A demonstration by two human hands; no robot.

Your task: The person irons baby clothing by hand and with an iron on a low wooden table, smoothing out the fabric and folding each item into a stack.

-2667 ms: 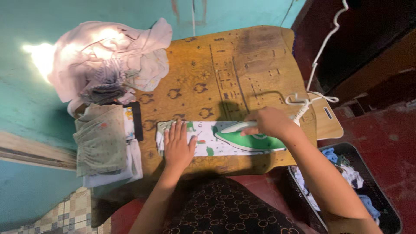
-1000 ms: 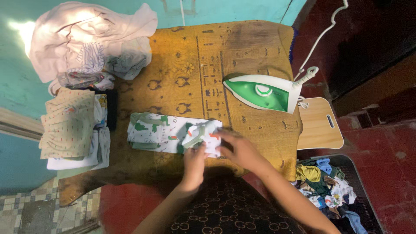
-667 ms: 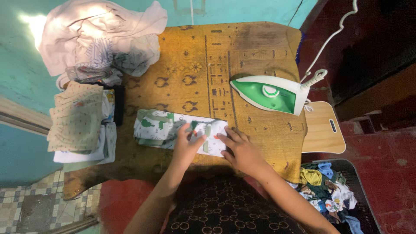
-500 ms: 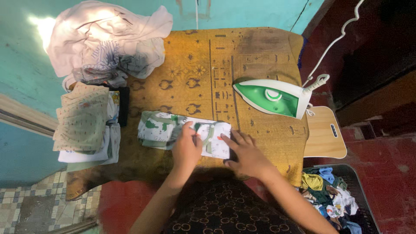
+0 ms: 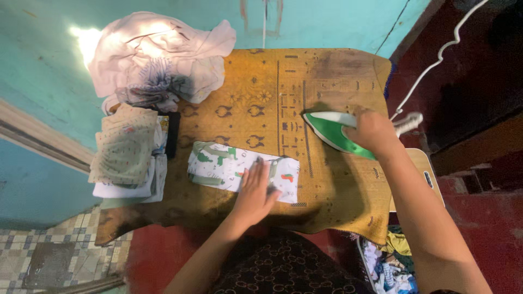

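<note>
The left hand (image 5: 256, 190) lies flat, fingers spread, on the folded cloth (image 5: 239, 170) at the near edge of the board (image 5: 327, 71) — pinning it, not gripping. The cloth looks thin, soft and light (likely to slide or crease unless held down). The right hand (image 5: 366, 130) is wrapped around the iron (image 5: 331, 133) by its handle, just right of the cloth; the iron looks heavy and rigid — only the handle seems safe to grasp.

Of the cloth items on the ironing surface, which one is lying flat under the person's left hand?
The white folded cloth with green print, pressed by the left hand; the others are piled at the left edge.
</note>
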